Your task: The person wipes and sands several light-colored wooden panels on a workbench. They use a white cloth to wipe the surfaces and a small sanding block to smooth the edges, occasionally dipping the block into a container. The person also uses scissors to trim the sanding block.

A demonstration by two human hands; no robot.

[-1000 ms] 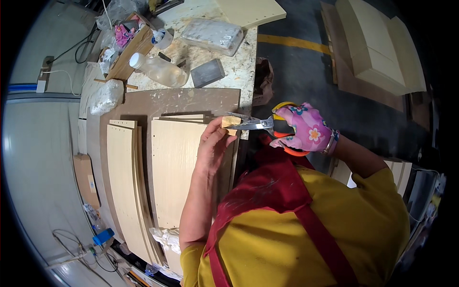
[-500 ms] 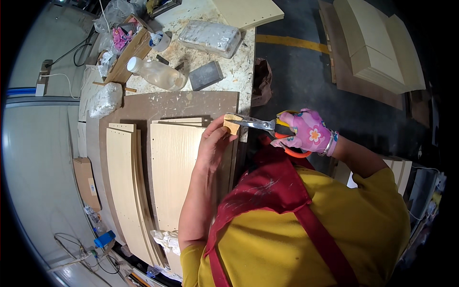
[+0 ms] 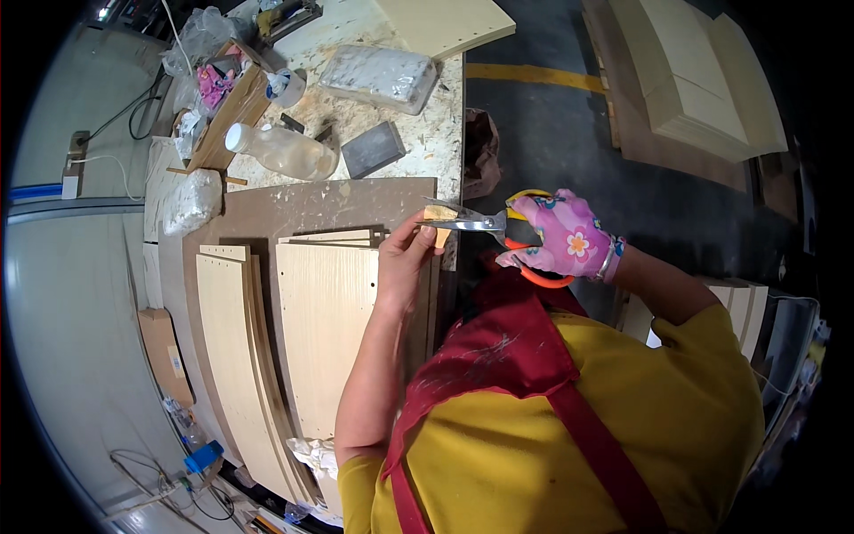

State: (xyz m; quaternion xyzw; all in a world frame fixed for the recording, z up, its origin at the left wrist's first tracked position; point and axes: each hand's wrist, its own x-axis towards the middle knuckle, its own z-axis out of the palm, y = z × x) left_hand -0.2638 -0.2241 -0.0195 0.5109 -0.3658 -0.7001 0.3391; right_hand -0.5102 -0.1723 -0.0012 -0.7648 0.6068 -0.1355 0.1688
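Note:
Between the thumb and fingers of my bare left hand is a small yellow-tan sheet piece, pinched at its lower left side. My right hand, in a pink flowered glove, grips a pair of scissors by their handles, one loop yellow and the other orange. The handle loops are spread apart. The metal blades point left and reach across the tan piece, close to my left fingertips. Both hands are held above the workbench's right edge.
Pale drilled wood panels and narrower boards lie on a brown board. Behind them are a plastic bottle, a grey block and a wrapped white block. Panel stacks stand across the floor at right.
The scissors' handles have spread wider, and the blades have shifted on the tan piece. My left hand keeps its pinch. The whole view has shifted slightly.

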